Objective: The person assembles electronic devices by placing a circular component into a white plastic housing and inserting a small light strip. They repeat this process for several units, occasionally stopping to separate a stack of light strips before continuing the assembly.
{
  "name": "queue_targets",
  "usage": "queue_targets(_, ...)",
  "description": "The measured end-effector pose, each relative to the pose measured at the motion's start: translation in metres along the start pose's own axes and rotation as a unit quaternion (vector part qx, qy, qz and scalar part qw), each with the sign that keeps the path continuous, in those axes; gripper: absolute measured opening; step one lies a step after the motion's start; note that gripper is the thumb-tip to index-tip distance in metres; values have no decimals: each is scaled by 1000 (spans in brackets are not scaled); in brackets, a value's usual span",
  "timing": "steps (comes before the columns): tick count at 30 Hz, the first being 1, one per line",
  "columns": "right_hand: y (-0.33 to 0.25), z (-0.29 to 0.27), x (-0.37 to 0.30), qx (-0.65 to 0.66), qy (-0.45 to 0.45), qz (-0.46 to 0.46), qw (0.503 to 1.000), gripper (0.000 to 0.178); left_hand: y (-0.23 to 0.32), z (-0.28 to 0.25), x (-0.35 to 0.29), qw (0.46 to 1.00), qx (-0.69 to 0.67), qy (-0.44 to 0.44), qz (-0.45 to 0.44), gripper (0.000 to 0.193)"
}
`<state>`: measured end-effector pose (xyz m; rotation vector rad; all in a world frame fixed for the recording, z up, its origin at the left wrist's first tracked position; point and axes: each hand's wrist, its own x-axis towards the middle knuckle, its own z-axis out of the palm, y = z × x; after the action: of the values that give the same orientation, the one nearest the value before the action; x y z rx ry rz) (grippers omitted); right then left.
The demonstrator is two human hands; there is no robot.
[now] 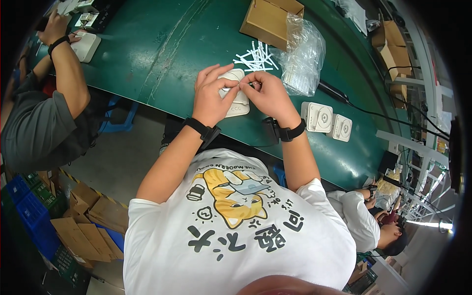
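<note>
A white, rounded box-shaped device [239, 109] lies on the green table in front of me, partly covered by my hands. My left hand [211, 98] is over its left side, thumb and forefinger pinched together and the other fingers stretched out. From the right, my right hand [269, 94] meets it with a pinch of its own. The fingertips of both hands come together above the device. What they hold between them is too small to make out. Just beyond the hands is a loose pile of thin white strips [256, 58].
An open cardboard box [271, 22] and a clear plastic bag [306, 56] lie beyond the strips. Right of them is a black corded tool [333, 91]. Two white devices [317, 118] stand on the right. Co-workers sit left and right; another white device [86, 47] is at the left.
</note>
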<state>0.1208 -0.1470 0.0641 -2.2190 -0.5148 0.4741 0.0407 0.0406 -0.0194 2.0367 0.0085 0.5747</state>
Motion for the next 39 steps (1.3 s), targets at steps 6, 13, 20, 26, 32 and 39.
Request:
queue_targets(6, -3, 1, 4, 1, -10, 44, 999, 21, 0, -2, 2, 1000, -7, -1, 11, 12)
queue_targets(13, 8, 8, 1, 56, -2, 55, 997, 20, -2, -1, 1, 1000, -15, 9, 19, 14)
queue_targets(20, 18, 12, -1, 91, -6, 51, 995, 22, -1, -1, 0, 1000, -4, 8, 25, 14)
queue_targets(26, 24, 15, -1, 79, 20, -23, 996, 21, 8, -3, 2, 1000, 22, 15, -11, 11)
queue_targets(32, 30, 16, 2, 74, 38, -68, 994, 20, 9, -4, 2, 999, 45, 8, -14, 9)
queue_targets(39, 24, 3, 9, 42, -19, -56, 997, 20, -2, -1, 3, 1000, 8, 8, 14, 6)
